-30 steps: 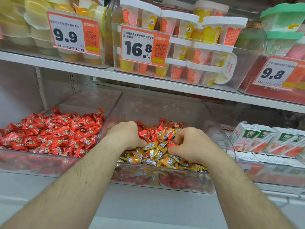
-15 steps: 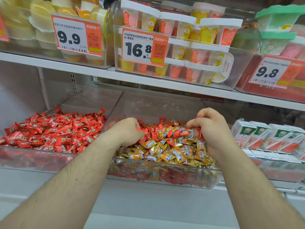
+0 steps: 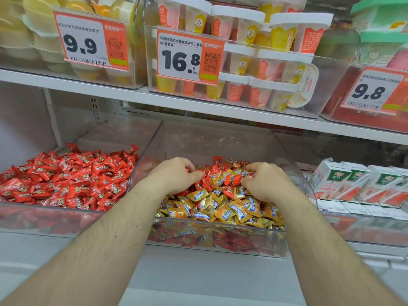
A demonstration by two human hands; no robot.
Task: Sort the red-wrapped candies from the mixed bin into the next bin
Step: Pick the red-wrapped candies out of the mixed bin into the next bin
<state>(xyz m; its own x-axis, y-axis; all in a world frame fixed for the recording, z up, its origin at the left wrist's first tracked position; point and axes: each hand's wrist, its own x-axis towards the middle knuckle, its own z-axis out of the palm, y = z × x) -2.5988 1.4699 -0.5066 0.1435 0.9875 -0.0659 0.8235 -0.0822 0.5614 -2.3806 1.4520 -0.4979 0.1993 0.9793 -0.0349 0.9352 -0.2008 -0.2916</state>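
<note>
The next bin on the left is holding only red candies. In the mixed bin, the left hand and right hand are curling into the pile, maybe pinching red ones.

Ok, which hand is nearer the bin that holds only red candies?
Left. The left hand works the mixed bin at its left side, beside the wall next to the red bin; the right hand is over the mix's right side, farther off.
</note>
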